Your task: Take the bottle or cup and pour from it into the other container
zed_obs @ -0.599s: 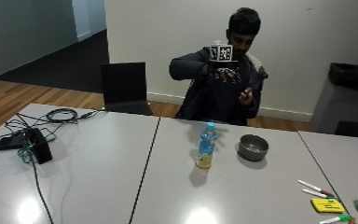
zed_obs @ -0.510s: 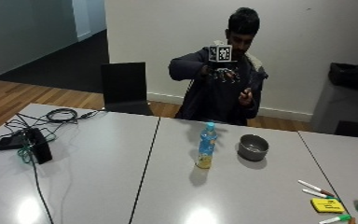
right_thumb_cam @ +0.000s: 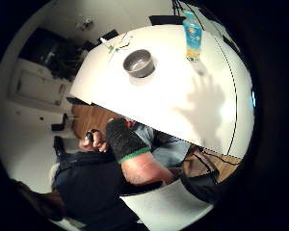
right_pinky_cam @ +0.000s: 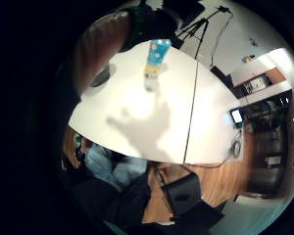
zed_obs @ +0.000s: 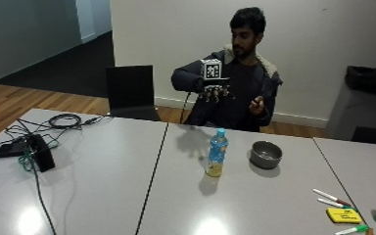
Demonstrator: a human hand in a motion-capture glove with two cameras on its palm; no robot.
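Observation:
A clear bottle [zed_obs: 217,152] with a blue cap, blue label and a little yellow liquid stands upright near the middle of the grey table [zed_obs: 109,191]. A grey metal bowl [zed_obs: 266,154] sits a short way to its right. My gloved right hand [zed_obs: 213,90] hangs in the air above the table's far edge, behind and well above the bottle, fingers spread and pointing down, holding nothing. Both palm views look down on the table from a distance: the bottle [right_thumb_cam: 192,34] and bowl [right_thumb_cam: 138,63] stand apart, and the bottle [right_pinky_cam: 157,58] is beyond the hand's spread shadow.
Markers [zed_obs: 331,198] and a yellow pad [zed_obs: 341,215] lie at the front right. A black device [zed_obs: 39,152] with cables [zed_obs: 64,120] sits at the left. A black chair [zed_obs: 130,92] stands behind the table. The person's bare left hand [zed_obs: 258,104] is held at chest height.
My gloved hand has come down from face height to chest height and shifted slightly left in the outside view. Bottle and bowl have not moved.

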